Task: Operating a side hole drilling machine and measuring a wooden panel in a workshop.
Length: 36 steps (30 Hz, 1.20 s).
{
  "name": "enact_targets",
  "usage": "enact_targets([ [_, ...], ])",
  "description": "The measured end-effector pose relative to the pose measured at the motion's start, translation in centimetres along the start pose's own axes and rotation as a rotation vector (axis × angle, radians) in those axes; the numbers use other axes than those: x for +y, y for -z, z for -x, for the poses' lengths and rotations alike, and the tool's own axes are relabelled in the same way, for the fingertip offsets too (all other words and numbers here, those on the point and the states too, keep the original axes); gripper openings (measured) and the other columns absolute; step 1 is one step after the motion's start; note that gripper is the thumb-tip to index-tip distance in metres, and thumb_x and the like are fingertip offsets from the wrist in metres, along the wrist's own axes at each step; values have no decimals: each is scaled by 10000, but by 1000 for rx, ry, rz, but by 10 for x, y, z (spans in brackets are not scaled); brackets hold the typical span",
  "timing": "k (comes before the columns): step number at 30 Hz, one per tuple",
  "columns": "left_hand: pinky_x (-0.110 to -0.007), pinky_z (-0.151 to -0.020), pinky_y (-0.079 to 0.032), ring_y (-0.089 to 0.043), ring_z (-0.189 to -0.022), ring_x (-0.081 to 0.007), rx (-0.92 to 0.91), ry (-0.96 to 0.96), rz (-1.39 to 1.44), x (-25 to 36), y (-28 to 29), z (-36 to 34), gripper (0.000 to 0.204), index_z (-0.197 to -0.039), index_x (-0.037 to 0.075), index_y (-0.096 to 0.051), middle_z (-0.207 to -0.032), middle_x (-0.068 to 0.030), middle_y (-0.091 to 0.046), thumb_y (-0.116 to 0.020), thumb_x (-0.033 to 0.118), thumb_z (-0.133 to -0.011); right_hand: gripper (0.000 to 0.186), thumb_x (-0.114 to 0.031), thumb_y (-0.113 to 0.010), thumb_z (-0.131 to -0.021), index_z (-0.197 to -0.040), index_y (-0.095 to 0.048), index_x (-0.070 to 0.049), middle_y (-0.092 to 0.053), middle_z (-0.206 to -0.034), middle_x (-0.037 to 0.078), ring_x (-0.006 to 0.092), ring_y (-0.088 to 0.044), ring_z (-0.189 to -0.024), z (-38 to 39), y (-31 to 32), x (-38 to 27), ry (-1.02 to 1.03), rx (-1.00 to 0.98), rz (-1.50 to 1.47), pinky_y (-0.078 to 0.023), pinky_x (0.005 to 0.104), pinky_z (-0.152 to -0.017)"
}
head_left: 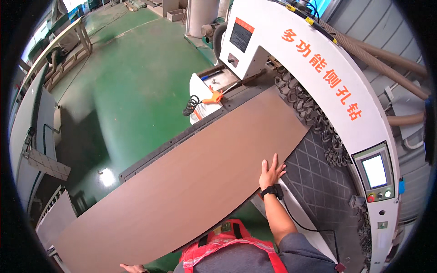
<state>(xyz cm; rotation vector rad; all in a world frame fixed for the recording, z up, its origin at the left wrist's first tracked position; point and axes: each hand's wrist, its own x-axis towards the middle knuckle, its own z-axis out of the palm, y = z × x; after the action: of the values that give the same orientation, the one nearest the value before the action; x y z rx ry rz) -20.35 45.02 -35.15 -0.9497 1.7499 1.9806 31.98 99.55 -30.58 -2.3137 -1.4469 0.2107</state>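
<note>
A long brown panel (182, 177) lies slantwise in front of me, from the lower left to the white machine at the upper right. My right hand (271, 175) rests at its near edge, fingers spread and stretched out, with a black band (272, 191) round the wrist. Down at the lower rim of the picture, my left hand (132, 268) grips the panel's near edge. Only a part of this hand shows on the top face; its other fingers are hidden. The panel's far right end lies on the machine's dark bed (318, 168).
The white machine's arched body (346, 68) rises at the right, with a lit control screen (374, 171) and coiled dark hoses (314, 111) beneath. An orange air gun (213, 96) lies beyond the panel. Green floor (132, 91) stretches behind; pale panels (29, 132) stand at the left.
</note>
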Motion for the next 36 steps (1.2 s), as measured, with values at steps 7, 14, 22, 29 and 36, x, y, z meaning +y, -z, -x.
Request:
enact_targets([
  [7, -417, -1124, -349, -408, -1345, -277, -159, 45, 334, -4, 3, -37, 822, -1497, 53, -372, -1535, -84, -387, -242, 699, -1006, 689, -520, -490, -992, -1577, -272, -229, -197, -1548, 399, 501, -123, -1489, -3, -4, -5, -3, 33, 11, -42, 575, -1215],
  [14, -423, -1146, -329, -408, -1350, -278, -96, 0, 332, 3, -26, -1, 832, -1494, 55, -383, -1520, -84, -411, -305, 711, -987, 701, -541, -511, -976, -1574, -278, -258, -177, -1556, 395, 481, -113, -1500, -6, -1, -5, -27, 16, -16, -55, 562, -1219],
  [22, -428, -1137, -343, -416, -1343, -278, -68, 12, 171, -8, -25, -2, 841, -1490, 50, -385, -1517, -92, -413, -340, 715, -976, 692, -544, -600, -931, -1537, -372, -300, -193, -1547, 400, 494, -123, -1493, -35, -8, -4, -94, 91, -90, -73, 563, -1218],
  [29, -432, -1128, -355, -423, -1337, -279, -41, 35, 83, -9, -25, 2, 851, -1486, 45, -386, -1514, -100, -415, -371, 718, -966, 657, -534, -589, -944, -1524, -405, -285, -197, -1531, 414, 527, -138, -1475, -40, -14, -1, -63, 134, -91, -98, 584, -1207],
  [36, -437, -1120, -367, -430, -1331, -279, -71, 69, 121, -4, -17, -13, 861, -1482, 40, -388, -1512, -107, -417, -402, 721, -955, 650, -534, -571, -955, -1528, -395, -285, -188, -1527, 425, 537, -150, -1467, -37, -12, -3, -47, 112, -77, -99, 586, -1206],
])
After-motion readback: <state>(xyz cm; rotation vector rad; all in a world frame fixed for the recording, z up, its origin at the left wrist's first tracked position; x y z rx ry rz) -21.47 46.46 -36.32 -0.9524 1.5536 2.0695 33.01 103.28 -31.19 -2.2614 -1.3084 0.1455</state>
